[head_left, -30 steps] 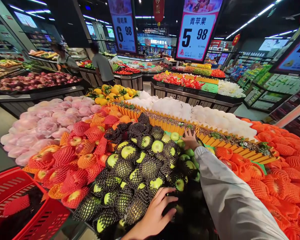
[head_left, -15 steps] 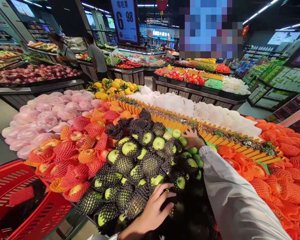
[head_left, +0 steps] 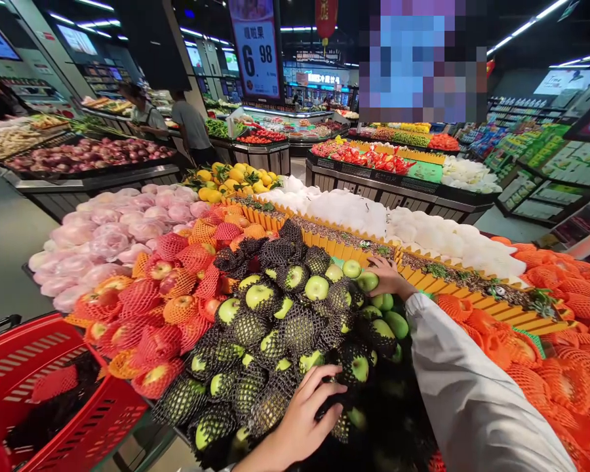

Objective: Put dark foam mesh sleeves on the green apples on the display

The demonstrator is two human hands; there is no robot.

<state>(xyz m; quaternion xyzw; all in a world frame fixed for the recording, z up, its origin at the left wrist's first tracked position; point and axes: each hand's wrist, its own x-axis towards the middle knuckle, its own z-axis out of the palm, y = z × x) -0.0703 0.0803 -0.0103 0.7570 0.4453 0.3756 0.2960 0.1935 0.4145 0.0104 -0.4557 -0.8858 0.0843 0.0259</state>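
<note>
Near: left hand [head_left: 305, 419] over netted apples [head_left: 297, 328], fingers loosely spread, no grip visible. Farther, to right: right hand [head_left: 389, 275] touching bare green apple [head_left: 367, 282], can't tell if gripped. Picking or placing step imo; next move probably wants gentle, steady hold.

Produce stand [head_left: 398, 406] holds mostly black-netted green apples [head_left: 316, 288], red-and-orange-netted apples [head_left: 181, 309] and pink wrapped fruit [head_left: 109, 242] to the left, orange-netted fruit [head_left: 560, 370] right. Surface seems black, too shadowed to be sure.
</note>
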